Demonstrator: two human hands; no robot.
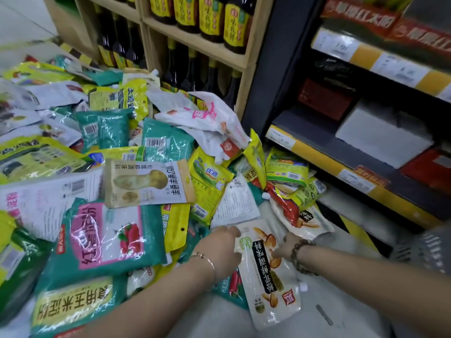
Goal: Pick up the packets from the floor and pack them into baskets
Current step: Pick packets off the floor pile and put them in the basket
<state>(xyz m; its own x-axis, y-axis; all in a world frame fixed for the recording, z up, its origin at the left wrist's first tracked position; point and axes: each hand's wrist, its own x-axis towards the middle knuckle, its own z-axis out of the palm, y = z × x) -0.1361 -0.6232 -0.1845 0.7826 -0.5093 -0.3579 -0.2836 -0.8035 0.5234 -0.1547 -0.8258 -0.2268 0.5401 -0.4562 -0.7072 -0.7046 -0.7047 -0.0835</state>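
Lower centre: a left hand and right hand curl their fingers round opposite edges of a white nut pouch, probably to lift it off the heap of packets. A grey basket sits at the right edge.

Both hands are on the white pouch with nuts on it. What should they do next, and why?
Probably lift the white pouch and carry it right to the grey basket. The left hand and right hand seem to hold its upper end, it lies on top of the pile, and the basket sits close by on the right.
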